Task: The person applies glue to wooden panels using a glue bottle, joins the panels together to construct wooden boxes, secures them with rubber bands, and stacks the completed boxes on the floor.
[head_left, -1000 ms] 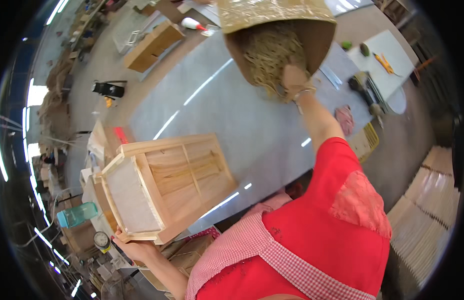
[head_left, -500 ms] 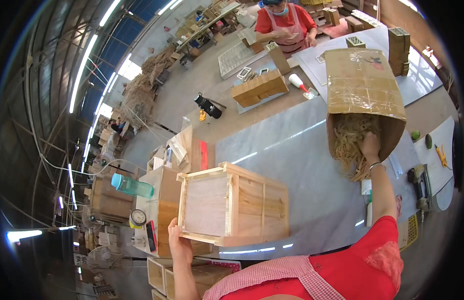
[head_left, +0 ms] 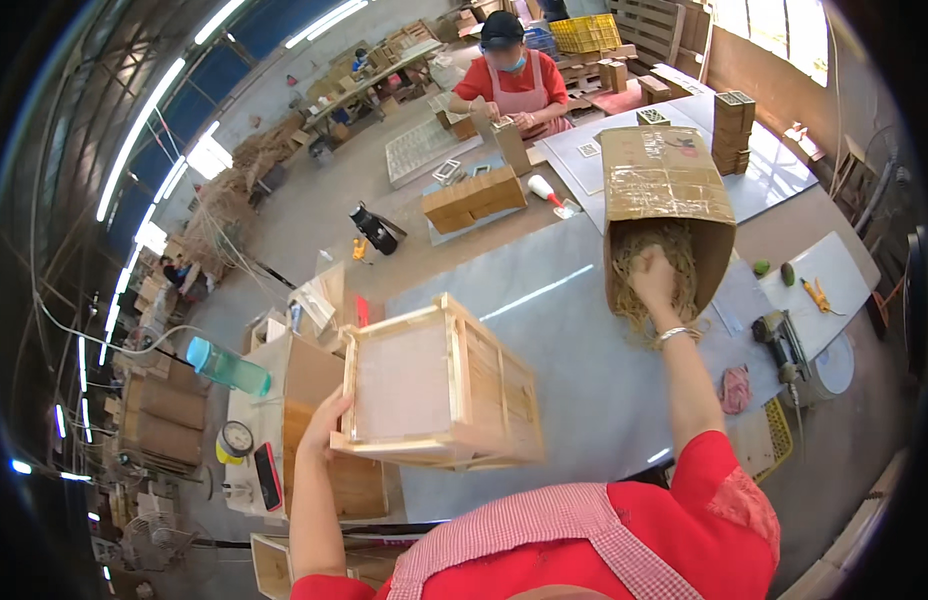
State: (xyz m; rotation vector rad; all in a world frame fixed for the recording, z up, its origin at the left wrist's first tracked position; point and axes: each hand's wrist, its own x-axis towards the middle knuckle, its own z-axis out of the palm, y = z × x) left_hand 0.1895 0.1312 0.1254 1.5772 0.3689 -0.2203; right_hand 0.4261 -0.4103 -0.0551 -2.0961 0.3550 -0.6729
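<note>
A bright, barred window (head_left: pixel 774 32) lights the far right, set in a tan wall (head_left: pixel 769 98). Slatted wooden pallets (head_left: pixel 652 28) stand to its left. Across the grey floor (head_left: pixel 324 212), a long workbench (head_left: pixel 386 76) runs near a pale far wall (head_left: pixel 264 95). Fluorescent tubes (head_left: pixel 139 136) glow in rows on the left, beneath a dark ceiling (head_left: pixel 59 130).

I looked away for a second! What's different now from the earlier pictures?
The right hand shifted leftward within the mouth of the taped brown cardboard carton, among thin, curly tan strips. The pale, four-sided wooden box now shows its whitish square panel more squarely, though the view moved too. Nothing was visibly let go: the left hand still holds the box's edge, and the carton still opens toward the person.
</note>
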